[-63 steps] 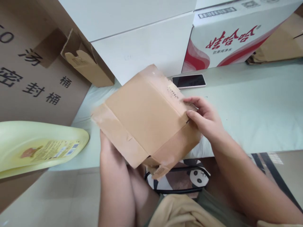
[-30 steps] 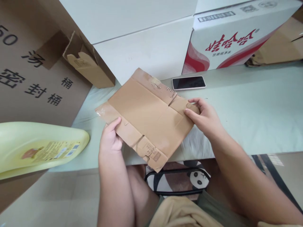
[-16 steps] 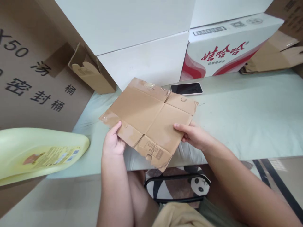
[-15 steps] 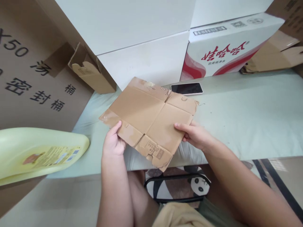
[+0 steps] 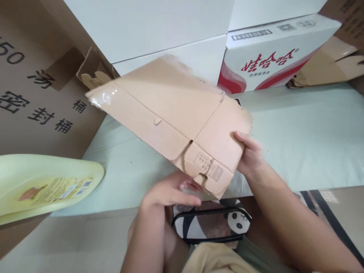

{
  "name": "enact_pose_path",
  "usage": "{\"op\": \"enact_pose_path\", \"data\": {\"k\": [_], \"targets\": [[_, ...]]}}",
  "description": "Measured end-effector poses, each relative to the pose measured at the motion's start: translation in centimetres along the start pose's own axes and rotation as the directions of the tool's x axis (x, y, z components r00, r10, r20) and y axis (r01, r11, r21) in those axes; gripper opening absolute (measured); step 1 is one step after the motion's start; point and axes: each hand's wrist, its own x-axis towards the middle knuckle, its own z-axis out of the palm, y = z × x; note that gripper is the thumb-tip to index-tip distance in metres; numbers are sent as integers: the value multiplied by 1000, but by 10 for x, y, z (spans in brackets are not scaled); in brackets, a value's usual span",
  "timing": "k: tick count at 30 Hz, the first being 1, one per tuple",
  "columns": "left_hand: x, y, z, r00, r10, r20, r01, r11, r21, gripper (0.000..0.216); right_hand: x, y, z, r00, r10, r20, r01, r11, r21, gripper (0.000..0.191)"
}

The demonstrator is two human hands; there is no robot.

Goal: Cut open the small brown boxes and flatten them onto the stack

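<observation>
A flattened cardboard box is tilted up above the light green surface, with creases, cut flaps and shiny tape at its left corner. My right hand grips its right edge, thumb on top and fingers underneath. Below the box's lower flap, my left hand is open, its thumb held apart from the fingers. Some of the left fingertips are partly hidden near the flap, and whether they touch it I cannot tell. Behind the box's upper right edge, only a corner of the phone shows.
A pale yellow bottle lies at the left. Behind it stand a large printed carton and a small open carton. White boxes and a red-and-white printed box line the back. Folded cardboard lies at the right.
My left hand has let go of the cardboard's left edge and moved right and down below the flap. The cardboard has tipped up and shifted, covering most of the phone.
</observation>
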Motion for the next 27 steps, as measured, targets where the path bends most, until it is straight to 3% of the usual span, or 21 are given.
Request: {"op": "enact_pose_path", "data": {"k": [2, 3, 4, 6, 8, 10, 12, 14, 15, 16, 17, 19, 21, 24, 27], "targets": [[21, -11, 33, 968, -134, 214, 103, 983, 149, 65, 0, -1, -3, 1000, -29, 1, 29, 1000, 12, 46], [34, -20, 52, 920, -178, 349, 82, 959, 271, 72, 0, -2, -4, 999, -41, 1, 41, 999, 17, 46], [46, -31, 72, 852, -204, 483, 11, 928, 372, 81, 1, -2, -6, 999, -54, 3, 54, 998, 19, 46], [67, -58, 109, 620, -284, 731, -111, 891, 440, 98, 1, -2, -8, 997, -77, 4, 77, 997, 15, 46], [82, -84, 137, 465, -409, 785, -115, 852, 511, 121, 2, -2, -8, 996, -90, 4, 90, 996, 11, 46], [91, -104, 153, 340, -454, 824, -71, 861, 504, 105, 2, -2, -9, 995, -96, 3, 96, 995, 14, 44], [96, -112, 155, 252, -443, 860, 31, 892, 450, 57, 3, -2, -11, 994, -106, 3, 106, 994, 19, 42], [96, -106, 144, 222, -397, 890, 169, 915, 366, 23, 4, -2, -16, 993, -114, 27, 113, 993, 20, 38], [94, -100, 134, 246, -372, 895, 233, 919, 318, 26, 5, -2, -19, 993, -111, 52, 110, 994, 18, 35], [91, -92, 122, 325, -334, 885, 298, 924, 240, 35, 5, -2, -22, 991, -102, 82, 101, 995, 16, 32], [87, -84, 109, 415, -262, 871, 348, 930, 114, 45, 5, -3, -25, 989, -90, 114, 89, 996, 16, 30], [76, -71, 85, 654, -81, 752, 372, 900, -226, 63, 4, -5, -30, 985, -68, 160, 64, 998, 27, 29], [67, -64, 69, 786, 82, 612, 294, 822, -488, 81, 4, -10, -34, 983, -69, 173, 61, 997, 48, 29], [58, -60, 66, 895, 177, 410, 166, 719, -674, 92, 4, -23, -35, 983, -118, 143, 112, 993, 46, 32], [54, -52, 76, 927, 200, 316, 113, 657, -746, 86, 5, -47, -40, 972, -232, 47, 233, 972, -15, 39]]}}
